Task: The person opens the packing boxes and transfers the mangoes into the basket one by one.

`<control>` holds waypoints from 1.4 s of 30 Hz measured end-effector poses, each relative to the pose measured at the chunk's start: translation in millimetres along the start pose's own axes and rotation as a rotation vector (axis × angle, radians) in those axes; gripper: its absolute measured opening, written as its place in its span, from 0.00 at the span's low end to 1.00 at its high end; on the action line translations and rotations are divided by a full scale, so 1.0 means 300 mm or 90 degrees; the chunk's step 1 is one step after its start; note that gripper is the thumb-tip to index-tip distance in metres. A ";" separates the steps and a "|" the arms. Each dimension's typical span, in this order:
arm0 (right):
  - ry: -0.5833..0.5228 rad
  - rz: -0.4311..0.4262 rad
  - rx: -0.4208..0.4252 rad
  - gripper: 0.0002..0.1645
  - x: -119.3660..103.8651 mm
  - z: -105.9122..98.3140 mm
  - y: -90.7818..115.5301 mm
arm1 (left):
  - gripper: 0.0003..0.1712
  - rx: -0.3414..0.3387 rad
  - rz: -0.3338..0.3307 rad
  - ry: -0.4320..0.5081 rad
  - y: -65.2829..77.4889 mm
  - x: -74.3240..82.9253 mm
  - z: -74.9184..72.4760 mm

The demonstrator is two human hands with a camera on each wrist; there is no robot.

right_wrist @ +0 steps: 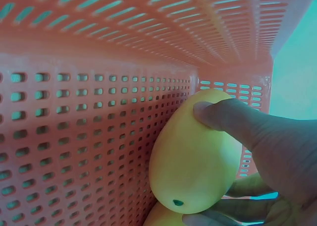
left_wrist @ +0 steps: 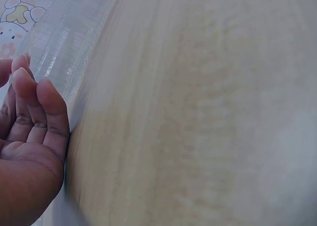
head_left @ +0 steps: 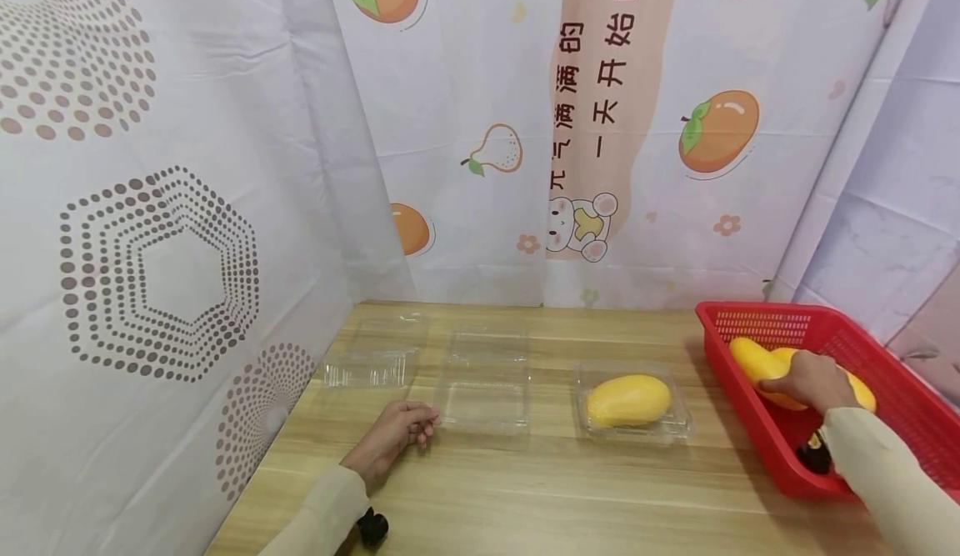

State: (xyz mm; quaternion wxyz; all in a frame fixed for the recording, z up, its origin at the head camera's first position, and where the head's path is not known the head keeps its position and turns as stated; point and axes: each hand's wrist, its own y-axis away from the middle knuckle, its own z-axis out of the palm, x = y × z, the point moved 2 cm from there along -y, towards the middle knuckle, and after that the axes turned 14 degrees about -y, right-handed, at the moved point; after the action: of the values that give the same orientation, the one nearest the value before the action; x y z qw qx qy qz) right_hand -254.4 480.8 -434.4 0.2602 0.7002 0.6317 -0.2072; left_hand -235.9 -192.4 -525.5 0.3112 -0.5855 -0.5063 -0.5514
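Inside a red plastic basket (head_left: pixel 738 402), my right hand (head_left: pixel 813 383) grips a yellow mango (right_wrist: pixel 193 156), thumb on its upper side and fingers around the far side. Another mango (right_wrist: pixel 163 216) lies just below it. My left hand (head_left: pixel 397 438) rests on the table with loosely curled fingers and nothing in them. Its fingertips are beside the near edge of an open clear plastic box (head_left: pixel 483 402); whether they touch it I cannot tell. Further right, one mango (head_left: pixel 628 399) lies in a second clear box (head_left: pixel 678 427).
Another open clear box (head_left: pixel 367 370) stands at the back left of the wooden table (head_left: pixel 555 498). Printed curtains (head_left: pixel 465 231) hang along the back and left side. The basket's tall perforated walls (right_wrist: pixel 74 122) surround my right hand.
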 end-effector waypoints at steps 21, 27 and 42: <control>0.021 -0.004 -0.010 0.27 0.001 0.001 -0.003 | 0.17 0.004 0.001 0.003 -0.001 0.001 0.001; 0.059 -0.063 0.025 0.28 -0.030 -0.013 0.003 | 0.20 -0.006 0.008 0.011 -0.001 -0.004 0.000; 0.049 -0.211 0.038 0.29 -0.230 0.005 0.011 | 0.19 -0.016 0.014 0.032 0.004 0.001 0.000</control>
State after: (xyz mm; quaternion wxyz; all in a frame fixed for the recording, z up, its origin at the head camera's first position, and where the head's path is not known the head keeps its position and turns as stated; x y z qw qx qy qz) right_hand -259.1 426.0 -392.6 0.1771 0.6013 0.7415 -0.2391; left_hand -234.8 -192.5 -524.9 0.3223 -0.5805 -0.4849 -0.5692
